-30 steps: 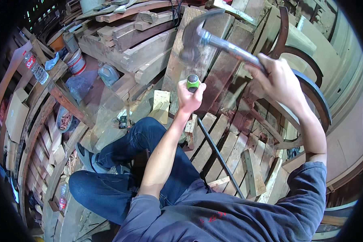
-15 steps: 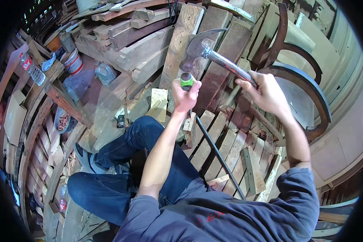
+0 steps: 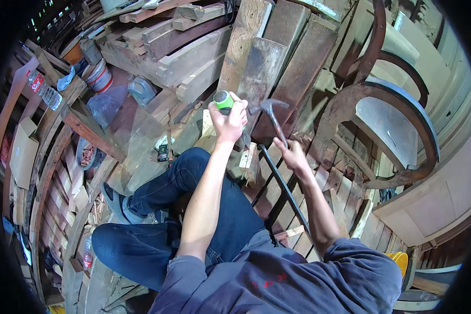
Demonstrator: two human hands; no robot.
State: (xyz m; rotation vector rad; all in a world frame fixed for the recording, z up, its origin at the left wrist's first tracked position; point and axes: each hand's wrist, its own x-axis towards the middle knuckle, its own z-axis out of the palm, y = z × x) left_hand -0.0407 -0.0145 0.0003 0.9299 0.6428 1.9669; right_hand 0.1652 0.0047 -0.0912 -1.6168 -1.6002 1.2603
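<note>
My left hand is closed around the green handle of a chisel, whose dark round butt faces up. Part of its blade shows below the fist, above a short block of wood by my knee; whether the edge touches the wood I cannot tell. In my right hand is a claw hammer, gripped by the handle. Its metal head is just right of my left hand, apart from the chisel's butt.
A dark metal bar runs past my right forearm. Thick planks lean ahead, and a curved wooden chair frame stands to the right. Stacked timber, a plastic bottle, a bucket and a jug are on the left.
The hammer has come down and nearer to me, its head now right of my left hand. My left hand has shifted slightly left with the chisel, whose butt tilts left.
</note>
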